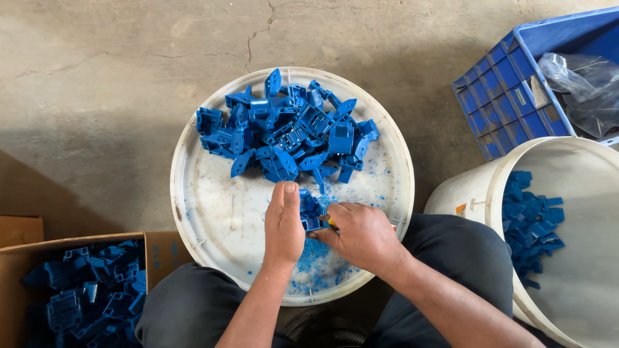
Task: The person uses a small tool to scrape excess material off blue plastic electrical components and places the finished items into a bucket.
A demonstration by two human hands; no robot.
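1. The left hand grips a small blue plastic part from its left side, with the thumb laid straight up along the part's edge and the fingers curled behind it.
2. The right hand is closed around a small tool with a yellow tip, pressed against the lower right edge of the part; what kind of tool it is cannot be told.
3. The part is bright blue, blocky and angular, with raised ribs and a boxy recess; its lower half is hidden by the fingers.
4. It is held just above the near half of a round white lid that serves as a work surface between the person's knees.
5. Blue shavings lie scattered on the lid directly beneath both hands.
6. A heap of blue parts of the same kind, bracket-like with tabs and holes, fills the far half of the lid.
7. A cardboard box to the left holds more blue parts.
8. A white bucket to the right holds a smaller pile of them.
9. A blue crate with a crumpled clear bag stands beyond the bucket on the concrete floor.
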